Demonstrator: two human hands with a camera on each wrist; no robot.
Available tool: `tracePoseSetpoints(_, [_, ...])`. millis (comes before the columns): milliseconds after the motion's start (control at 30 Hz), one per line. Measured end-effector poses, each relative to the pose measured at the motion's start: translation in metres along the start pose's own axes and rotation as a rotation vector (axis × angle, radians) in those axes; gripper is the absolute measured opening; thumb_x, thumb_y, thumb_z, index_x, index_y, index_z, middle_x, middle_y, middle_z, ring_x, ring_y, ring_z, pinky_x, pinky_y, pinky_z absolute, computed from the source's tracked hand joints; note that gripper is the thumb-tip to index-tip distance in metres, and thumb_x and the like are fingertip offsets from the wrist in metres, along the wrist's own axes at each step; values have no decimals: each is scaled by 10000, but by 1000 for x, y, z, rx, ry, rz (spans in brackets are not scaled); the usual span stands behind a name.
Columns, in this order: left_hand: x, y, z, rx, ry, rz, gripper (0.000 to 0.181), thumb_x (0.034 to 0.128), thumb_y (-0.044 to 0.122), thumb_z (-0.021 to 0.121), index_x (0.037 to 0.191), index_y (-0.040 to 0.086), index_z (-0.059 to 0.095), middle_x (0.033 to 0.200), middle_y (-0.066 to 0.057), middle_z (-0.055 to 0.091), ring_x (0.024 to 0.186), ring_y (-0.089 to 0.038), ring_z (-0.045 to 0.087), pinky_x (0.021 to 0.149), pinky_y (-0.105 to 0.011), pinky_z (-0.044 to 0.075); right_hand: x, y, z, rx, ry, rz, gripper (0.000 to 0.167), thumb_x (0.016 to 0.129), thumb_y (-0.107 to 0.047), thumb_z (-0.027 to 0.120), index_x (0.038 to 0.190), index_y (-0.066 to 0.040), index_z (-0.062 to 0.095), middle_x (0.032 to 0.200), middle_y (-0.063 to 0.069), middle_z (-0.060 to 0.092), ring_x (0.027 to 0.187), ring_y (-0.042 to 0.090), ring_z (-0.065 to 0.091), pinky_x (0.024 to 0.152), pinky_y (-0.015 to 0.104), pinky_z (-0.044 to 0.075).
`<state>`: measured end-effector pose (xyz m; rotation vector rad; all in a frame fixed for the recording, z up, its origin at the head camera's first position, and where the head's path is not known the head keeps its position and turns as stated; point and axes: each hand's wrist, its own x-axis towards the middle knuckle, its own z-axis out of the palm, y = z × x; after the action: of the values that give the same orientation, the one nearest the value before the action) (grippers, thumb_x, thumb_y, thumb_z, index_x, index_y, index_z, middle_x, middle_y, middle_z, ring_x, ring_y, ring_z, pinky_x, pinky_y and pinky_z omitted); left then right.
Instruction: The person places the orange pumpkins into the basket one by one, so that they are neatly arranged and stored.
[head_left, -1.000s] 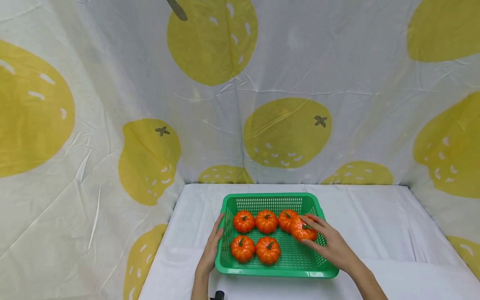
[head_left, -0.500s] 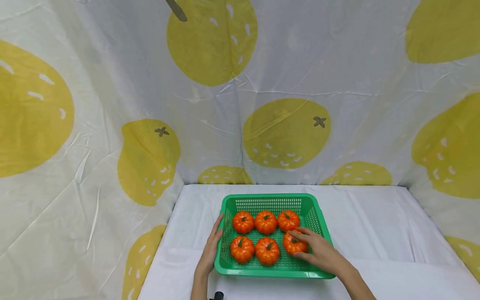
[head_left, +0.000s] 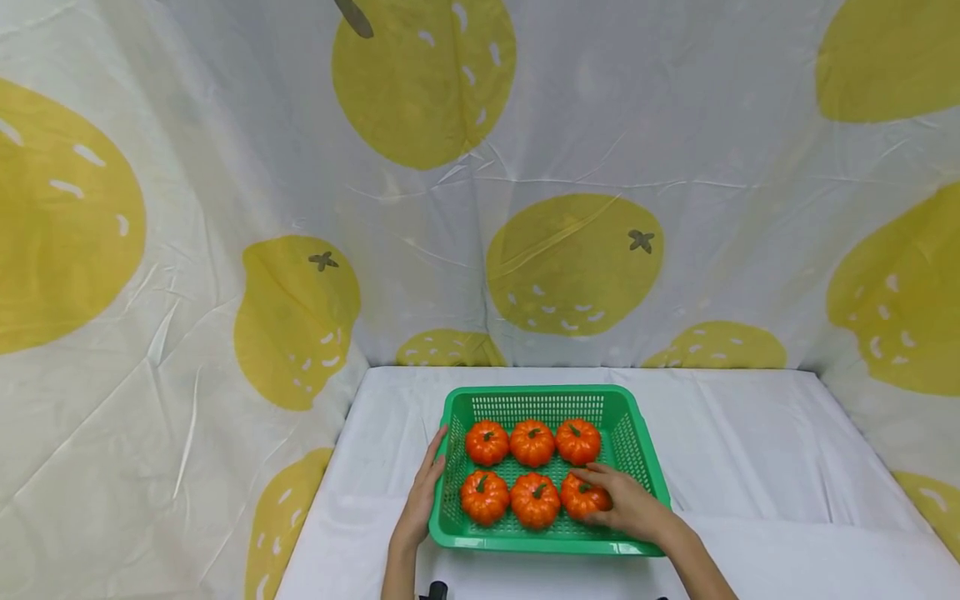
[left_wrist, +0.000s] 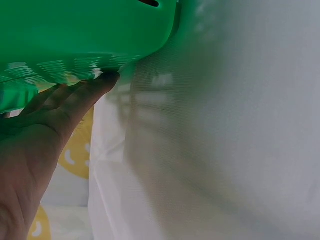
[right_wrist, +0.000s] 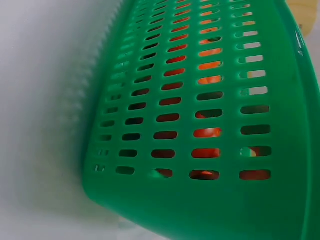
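A green plastic basket point(head_left: 551, 545) holds two rows of small orange pumpkins with green stems. In the head view my right hand point(head_left: 636, 505) holds the front-row right pumpkin point(head_left: 581, 500) with thumb and fingers, low in the basket. Beside it lies the front middle pumpkin point(head_left: 535, 501); behind it lies the back right pumpkin point(head_left: 577, 442). My left hand point(head_left: 422, 500) rests along the basket's left side. In the left wrist view its fairly straight fingers lie against the basket wall. The right wrist view has the slotted basket wall point(right_wrist: 215, 210) hiding my right hand's grasp.
The basket stands on a table under a white cloth point(head_left: 742, 467). A white curtain point(head_left: 420, 283) with yellow fruit prints hangs behind and at both sides. A small black object point(head_left: 438, 590) shows by the left wrist.
My right hand has moved the pumpkin left and toward me, from over the back right pumpkin down to the front row's right end. My left hand has stayed at the basket's side.
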<state>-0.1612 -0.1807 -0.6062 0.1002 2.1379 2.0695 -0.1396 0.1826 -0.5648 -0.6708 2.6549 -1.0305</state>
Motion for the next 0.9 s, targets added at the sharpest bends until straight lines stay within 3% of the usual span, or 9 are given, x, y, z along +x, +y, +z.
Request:
tracePoseSetpoints(100, [-1, 0, -1, -2, 1, -1, 528, 1128, 454, 305, 1645, 359, 250, 1759, -28, 115, 1626, -377, 43, 1255, -707, 19, -1, -1, 1, 5, 7, 23, 694, 793, -205, 891, 1397, 0, 619, 1423, 381, 537, 1292, 588, 527, 1029, 732, 444])
tracePoseSetpoints(267, [0, 0, 0, -6, -6, -1, 533, 1128, 454, 312, 1647, 354, 246, 1759, -26, 114, 1627, -372, 41, 1259, -699, 18, -3, -5, 2, -2, 48, 91, 700, 720, -108, 927, 1355, -6, 650, 1337, 283, 625, 1212, 493, 604, 993, 682, 501])
tracePoseSetpoints(400, [-1, 0, 1, -3, -9, -12, 530, 1128, 454, 310, 1646, 362, 244, 1759, -21, 117, 1628, -364, 40, 1264, -688, 16, -5, -7, 4, -22, 63, 81, 716, 704, -91, 931, 1350, 25, 645, 1307, 253, 660, 1193, 481, 621, 992, 669, 506])
tracePoseSetpoints(600, [-2, 0, 0, -1, -1, -20, 522, 1129, 449, 307, 1642, 375, 250, 1758, -16, 121, 1628, -359, 42, 1264, -685, 11, -4, -6, 6, -34, 58, 41, 726, 743, -172, 926, 1373, 30, 628, 1332, 271, 655, 1220, 492, 618, 1004, 644, 508])
tracePoseSetpoints(700, [-2, -1, 0, 1, -8, -16, 523, 1130, 448, 300, 1644, 374, 241, 1760, -18, 110, 1628, -363, 36, 1261, -690, 9, -6, -9, 5, -32, 69, 63, 734, 780, -225, 907, 1407, 11, 607, 1371, 280, 628, 1248, 503, 599, 1011, 651, 503])
tracePoseSetpoints(833, [-1, -1, -1, 9, -34, -7, 532, 1132, 447, 291, 1652, 375, 207, 1762, 7, 87, 1633, -334, 14, 1268, -671, -3, -16, -12, -3, -6, 150, 88, 664, 897, -307, 813, 1457, -42, 573, 1447, 250, 583, 1320, 511, 550, 1021, 669, 493])
tracePoseSetpoints(900, [-1, -1, -3, 22, -39, -1, 541, 1133, 442, 290, 1658, 369, 181, 1761, 27, 78, 1636, -305, -1, 1276, -653, -11, -22, -12, -9, -8, 225, 57, 623, 935, -328, 774, 1467, -75, 570, 1466, 227, 576, 1335, 499, 546, 1010, 672, 500])
